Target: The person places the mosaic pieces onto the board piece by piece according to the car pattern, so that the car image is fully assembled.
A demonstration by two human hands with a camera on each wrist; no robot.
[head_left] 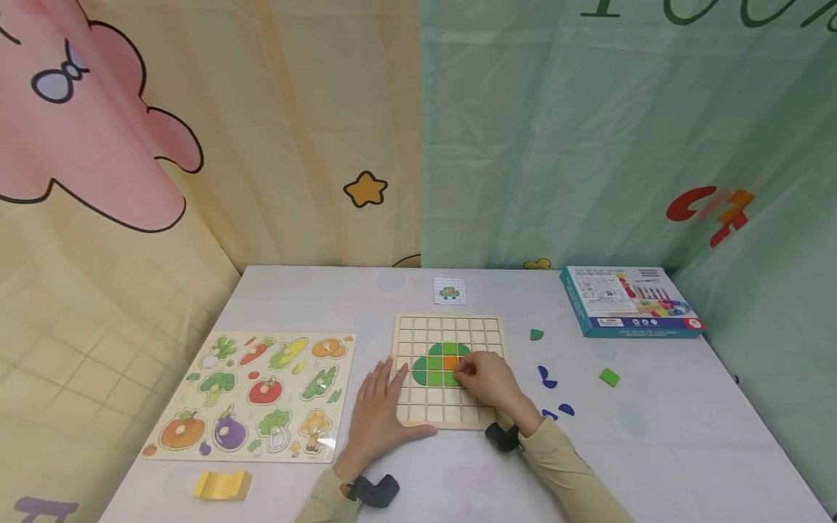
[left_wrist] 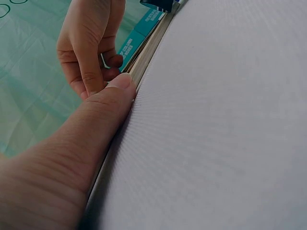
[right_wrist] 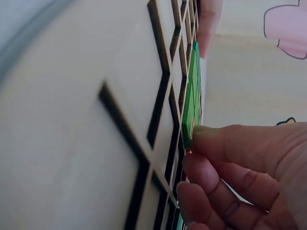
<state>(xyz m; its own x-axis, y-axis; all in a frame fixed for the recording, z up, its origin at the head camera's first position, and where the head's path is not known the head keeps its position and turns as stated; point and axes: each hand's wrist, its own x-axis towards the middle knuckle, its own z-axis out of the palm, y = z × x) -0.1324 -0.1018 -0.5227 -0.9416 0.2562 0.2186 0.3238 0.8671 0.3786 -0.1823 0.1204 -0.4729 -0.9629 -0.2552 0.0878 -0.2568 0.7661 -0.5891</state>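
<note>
Left hand point(head_left: 382, 414) flat, fingers spread, steadies grid board point(head_left: 448, 421). Right hand point(head_left: 487, 381) pinches green tile point(right_wrist: 193, 96) beside orange tile point(head_left: 451, 361).

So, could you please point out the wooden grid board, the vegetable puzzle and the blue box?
wooden grid board point(head_left: 418, 415): head view, bare lower-left cells.
vegetable puzzle point(head_left: 251, 392): head view, board's middle, beside the tomato.
blue box point(head_left: 611, 298): head view, printed top face.
</note>
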